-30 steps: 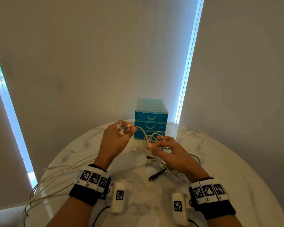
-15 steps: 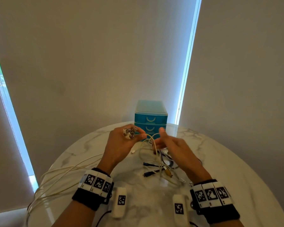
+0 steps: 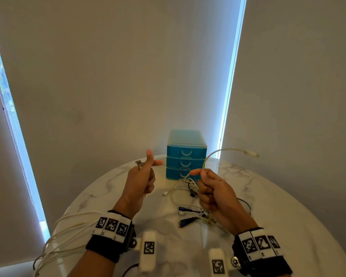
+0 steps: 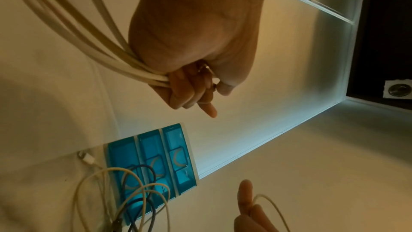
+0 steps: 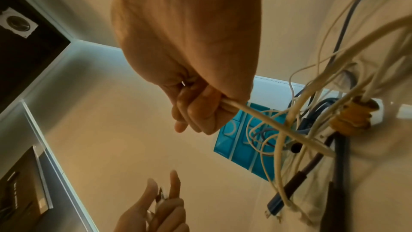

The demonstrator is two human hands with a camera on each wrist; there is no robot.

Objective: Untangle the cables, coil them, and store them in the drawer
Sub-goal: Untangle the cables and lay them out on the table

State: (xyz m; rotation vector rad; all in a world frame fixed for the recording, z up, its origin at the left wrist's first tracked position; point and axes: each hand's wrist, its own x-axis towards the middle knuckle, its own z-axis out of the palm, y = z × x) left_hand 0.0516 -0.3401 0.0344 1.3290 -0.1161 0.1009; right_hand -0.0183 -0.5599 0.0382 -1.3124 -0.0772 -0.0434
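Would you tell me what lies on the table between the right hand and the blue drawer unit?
Tangled white and dark cables lie between the right hand and the blue plastic drawer unit, clearest in the head view.

Black wristbands [image 3: 108, 247] on both wrists, white tiles with black square codes; white coded camera pods [image 3: 148, 249] beneath.

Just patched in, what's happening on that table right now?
A person is sorting cables at a round white marble table. The left hand grips a bundle of cream cable strands that loops off the table's left edge. The right hand holds one thin cream cable, lifted so its plug end arcs up to the right. A tangle of white, blue and black cables lies on the table. The blue three-drawer plastic organiser behind it has all drawers closed.
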